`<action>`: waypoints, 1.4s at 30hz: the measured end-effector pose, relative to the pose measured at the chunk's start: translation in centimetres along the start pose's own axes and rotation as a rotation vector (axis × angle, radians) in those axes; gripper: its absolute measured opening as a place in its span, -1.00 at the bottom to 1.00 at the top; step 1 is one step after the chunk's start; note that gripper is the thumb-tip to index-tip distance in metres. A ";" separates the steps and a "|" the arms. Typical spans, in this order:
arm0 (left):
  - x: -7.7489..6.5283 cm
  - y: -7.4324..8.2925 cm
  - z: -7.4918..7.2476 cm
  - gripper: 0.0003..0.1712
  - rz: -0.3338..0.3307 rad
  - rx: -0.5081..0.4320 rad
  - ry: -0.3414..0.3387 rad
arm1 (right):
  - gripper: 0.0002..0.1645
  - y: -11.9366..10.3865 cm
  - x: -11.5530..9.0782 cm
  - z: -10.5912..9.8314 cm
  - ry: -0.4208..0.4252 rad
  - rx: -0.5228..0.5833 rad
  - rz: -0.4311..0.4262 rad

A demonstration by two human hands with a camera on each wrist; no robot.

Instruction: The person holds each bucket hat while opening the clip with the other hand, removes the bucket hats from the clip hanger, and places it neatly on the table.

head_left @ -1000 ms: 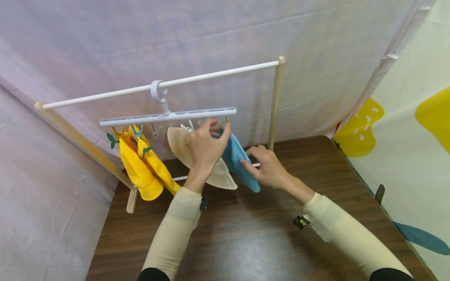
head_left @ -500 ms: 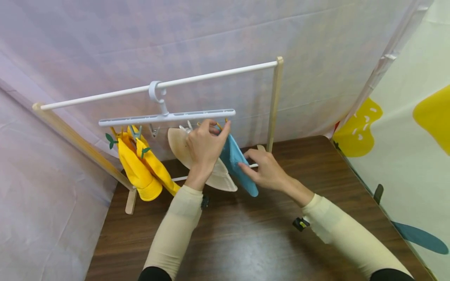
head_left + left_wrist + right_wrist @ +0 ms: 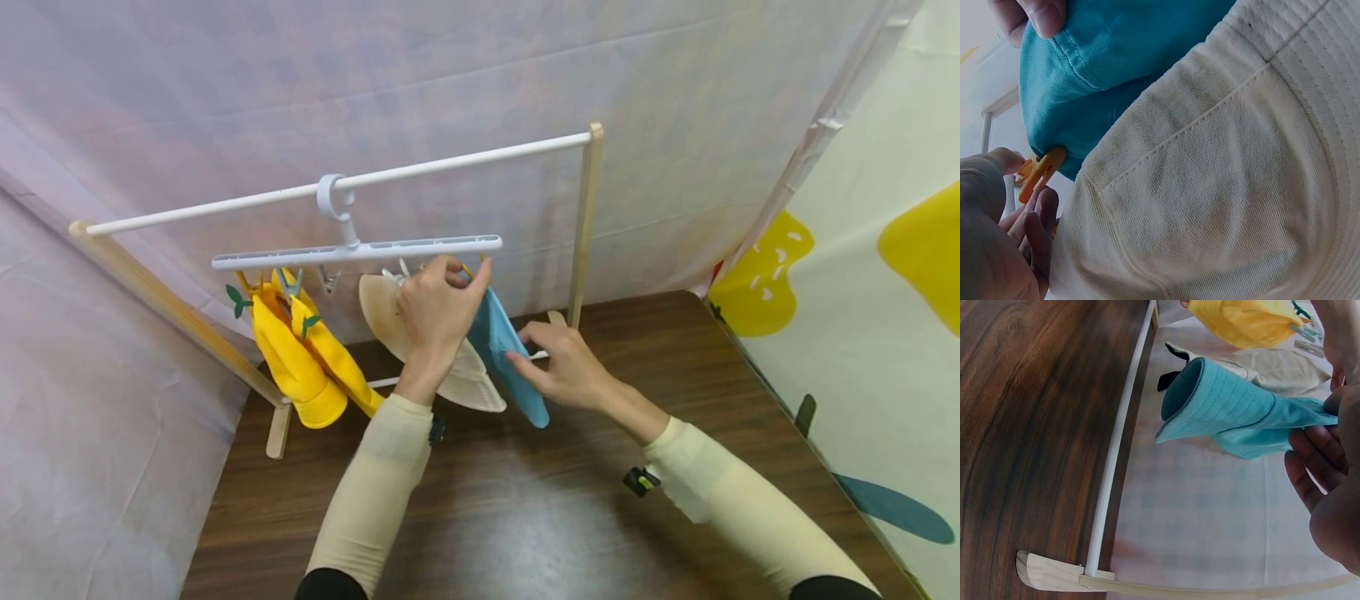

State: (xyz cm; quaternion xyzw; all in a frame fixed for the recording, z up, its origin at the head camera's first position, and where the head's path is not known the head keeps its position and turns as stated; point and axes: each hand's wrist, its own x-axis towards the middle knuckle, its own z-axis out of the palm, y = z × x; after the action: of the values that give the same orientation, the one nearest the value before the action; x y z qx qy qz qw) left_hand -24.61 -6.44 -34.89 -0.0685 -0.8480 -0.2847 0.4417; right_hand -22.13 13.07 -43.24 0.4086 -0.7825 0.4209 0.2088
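Observation:
A blue bucket hat (image 3: 525, 392) hangs at the right end of the white clip hanger (image 3: 420, 247). My left hand (image 3: 437, 308) pinches an orange clip (image 3: 1042, 172) between thumb and fingers; in the left wrist view the clip's jaws sit on the edge of the blue hat. Lower down, my right hand (image 3: 566, 364) holds the same hat's side, thumb on the near face and fingers behind. Beside it hangs a cream hat (image 3: 1210, 181), partly hidden behind my left hand in the head view.
Two yellow hats (image 3: 300, 375) with green leaf tips hang from clips at the hanger's left. The hanger hooks over the rack's white rod (image 3: 465, 158), between wooden posts (image 3: 585, 225). The rack stands on a dark wooden table (image 3: 540, 517), against a pale cloth backdrop (image 3: 450, 75).
The lower end of the blue hat has shifted slightly down and left, with my right hand moving slightly along. My left hand has stayed almost still at the clip.

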 end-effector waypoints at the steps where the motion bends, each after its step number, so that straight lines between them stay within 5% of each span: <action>1: 0.0 0.0 0.0 -0.53 -0.004 -0.007 0.000 | -0.94 0.0 0.0 0.0 0.005 -0.002 -0.005; 42: -0.4 0.0 0.4 -0.68 0.046 -0.034 -0.057 | -0.95 0.5 -0.5 -0.5 0.187 -0.101 -0.040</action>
State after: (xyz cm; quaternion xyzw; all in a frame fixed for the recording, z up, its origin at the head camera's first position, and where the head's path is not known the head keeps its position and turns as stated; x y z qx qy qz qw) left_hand -24.62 -6.16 -35.38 -0.1035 -0.8535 -0.2868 0.4226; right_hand -22.25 13.88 -43.52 0.3719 -0.7715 0.4128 0.3098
